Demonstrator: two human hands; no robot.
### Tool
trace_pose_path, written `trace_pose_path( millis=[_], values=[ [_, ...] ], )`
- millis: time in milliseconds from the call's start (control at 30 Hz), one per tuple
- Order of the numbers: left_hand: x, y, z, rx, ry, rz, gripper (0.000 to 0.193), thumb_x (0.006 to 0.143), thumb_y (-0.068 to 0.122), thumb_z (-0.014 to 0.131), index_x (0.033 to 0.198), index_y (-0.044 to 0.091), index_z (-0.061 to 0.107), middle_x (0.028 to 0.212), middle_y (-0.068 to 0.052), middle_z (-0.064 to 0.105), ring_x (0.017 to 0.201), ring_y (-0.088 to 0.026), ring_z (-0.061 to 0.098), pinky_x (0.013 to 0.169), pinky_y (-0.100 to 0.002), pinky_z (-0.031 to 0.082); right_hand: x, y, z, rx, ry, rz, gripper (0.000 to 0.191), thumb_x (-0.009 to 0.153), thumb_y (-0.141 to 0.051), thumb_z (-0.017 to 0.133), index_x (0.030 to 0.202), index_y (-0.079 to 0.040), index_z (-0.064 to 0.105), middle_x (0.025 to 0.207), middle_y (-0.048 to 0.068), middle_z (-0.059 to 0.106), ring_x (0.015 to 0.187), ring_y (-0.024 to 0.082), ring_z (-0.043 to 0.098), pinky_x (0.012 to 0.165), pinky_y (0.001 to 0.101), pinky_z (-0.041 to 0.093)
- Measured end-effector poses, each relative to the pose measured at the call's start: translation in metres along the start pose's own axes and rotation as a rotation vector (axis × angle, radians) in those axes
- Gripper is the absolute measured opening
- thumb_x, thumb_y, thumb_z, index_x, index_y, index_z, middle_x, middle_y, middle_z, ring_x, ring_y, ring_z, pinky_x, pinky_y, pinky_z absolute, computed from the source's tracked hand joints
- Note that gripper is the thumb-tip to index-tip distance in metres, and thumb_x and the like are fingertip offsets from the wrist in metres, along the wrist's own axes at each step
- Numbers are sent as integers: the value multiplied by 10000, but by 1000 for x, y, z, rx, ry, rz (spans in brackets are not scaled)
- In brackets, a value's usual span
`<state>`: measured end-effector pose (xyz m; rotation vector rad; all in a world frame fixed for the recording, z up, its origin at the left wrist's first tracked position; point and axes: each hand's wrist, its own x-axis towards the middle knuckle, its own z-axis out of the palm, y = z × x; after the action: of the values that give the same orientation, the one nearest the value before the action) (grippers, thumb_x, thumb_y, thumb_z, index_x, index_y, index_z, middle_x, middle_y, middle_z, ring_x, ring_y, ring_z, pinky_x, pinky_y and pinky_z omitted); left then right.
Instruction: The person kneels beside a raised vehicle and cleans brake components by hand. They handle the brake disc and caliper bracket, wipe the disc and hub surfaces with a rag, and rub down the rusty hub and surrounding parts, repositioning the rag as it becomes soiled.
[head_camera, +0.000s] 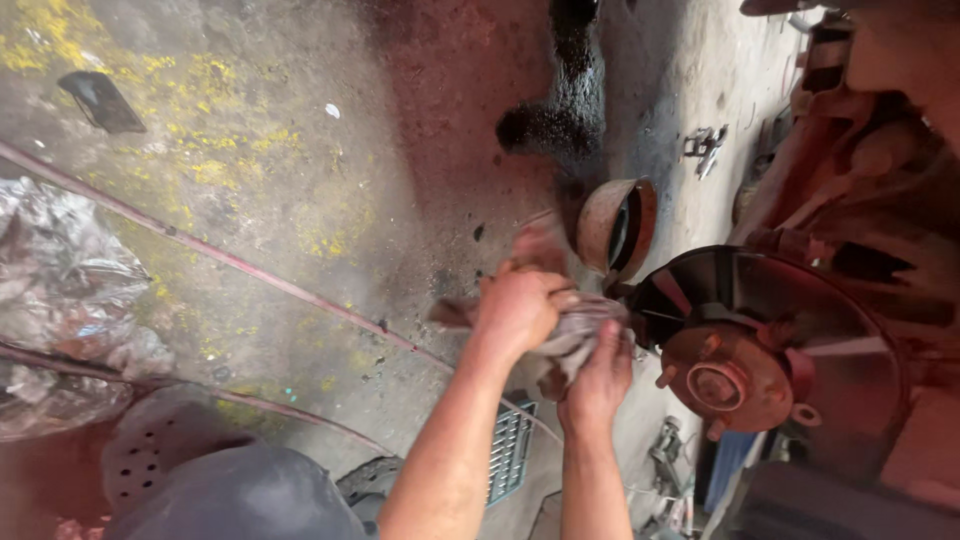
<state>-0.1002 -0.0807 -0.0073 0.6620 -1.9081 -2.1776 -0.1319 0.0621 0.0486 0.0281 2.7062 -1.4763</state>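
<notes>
We wring a grimy grey rag (578, 335) between both hands just to the left of a rusty brake disc (775, 345): our left hand (518, 308) is closed tight around the rag's upper end, and our right hand (598, 385) is clenched on its lower end, nearer the disc's studded hub (716, 385). A round rusty tin (615, 226) stands above and left of the disc, a crumpled plastic sheet (60, 300) lies far to its left on the stained concrete floor (300, 180)
</notes>
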Motion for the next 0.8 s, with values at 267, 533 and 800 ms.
trace_pose_path(
  millis=[267,533,800],
  values=[
    [6,-22,-2,-114,-264,-55,266,749,314,820,899,98,788,918,-157,755,883,-340,715,766,-466,548,30,42,-19,539,11,190,489,1068,-444,375,1365,-90,535,1366,89,610,1237,290,608,1069,447,495],
    [72,15,90,-469,105,29,180,856,218,746,956,69,736,974,-176,698,983,-365,661,862,-448,518,42,69,-13,555,-11,434,483,1034,-438,378,1363,-136,564,1351,27,643,1223,230,619,1052,403,492],
    [98,45,113,-407,190,432,103,846,91,688,946,89,664,922,-115,680,936,-350,633,825,-442,526,85,63,-38,644,-121,506,458,1039,-428,386,1340,-133,567,1310,31,644,1179,229,625,1014,404,502]
  ],
)
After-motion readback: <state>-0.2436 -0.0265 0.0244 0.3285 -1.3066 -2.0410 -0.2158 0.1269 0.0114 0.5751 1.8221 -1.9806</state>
